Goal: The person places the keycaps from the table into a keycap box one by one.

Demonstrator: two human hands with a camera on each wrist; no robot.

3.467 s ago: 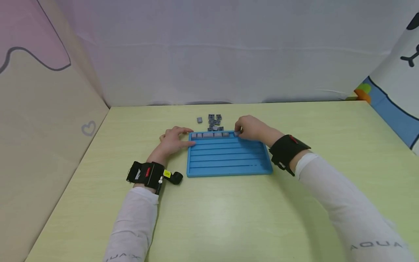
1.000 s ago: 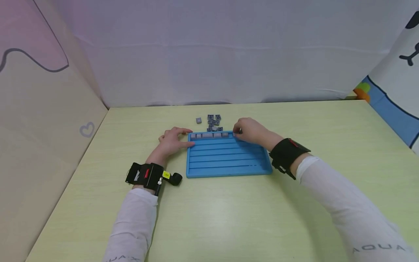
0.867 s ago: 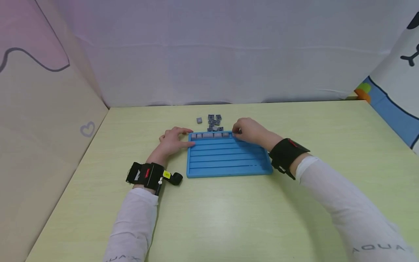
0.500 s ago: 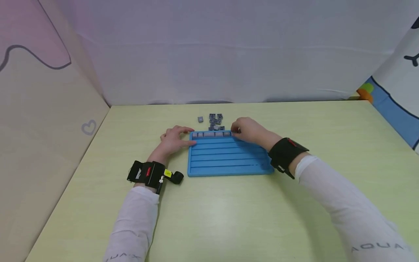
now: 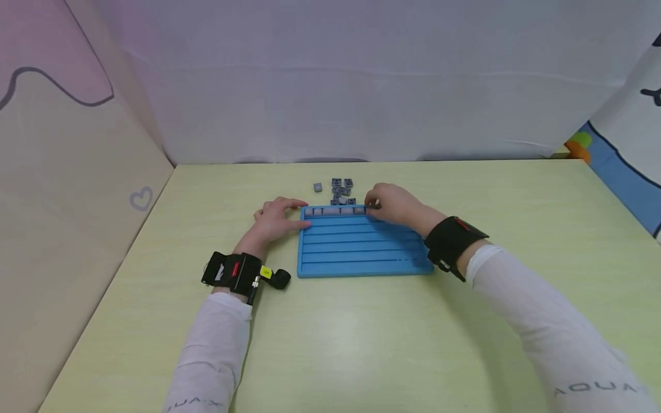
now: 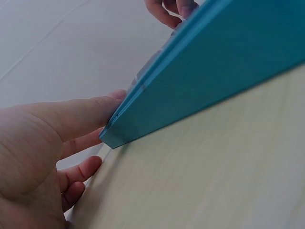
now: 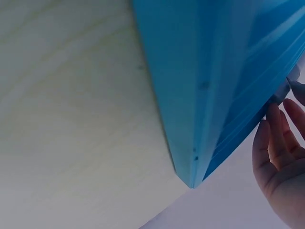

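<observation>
My left hand [image 5: 273, 219] lies with relaxed fingers against the near-left corner of the blue tray [image 5: 361, 252], bracing it, I judge. My right hand [image 5: 395, 205] pinches a grey tile [image 5: 373, 210] at the end of the tile row [image 5: 335, 211] in the far groove. Loose tiles [image 5: 341, 190] wait just beyond its fingertips. My sleeve [image 5: 594, 387] reads AQUA.

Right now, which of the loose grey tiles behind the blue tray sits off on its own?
The single grey tile farthest left, lying apart on the table; the other loose tiles cluster together just behind the blue tray.
</observation>
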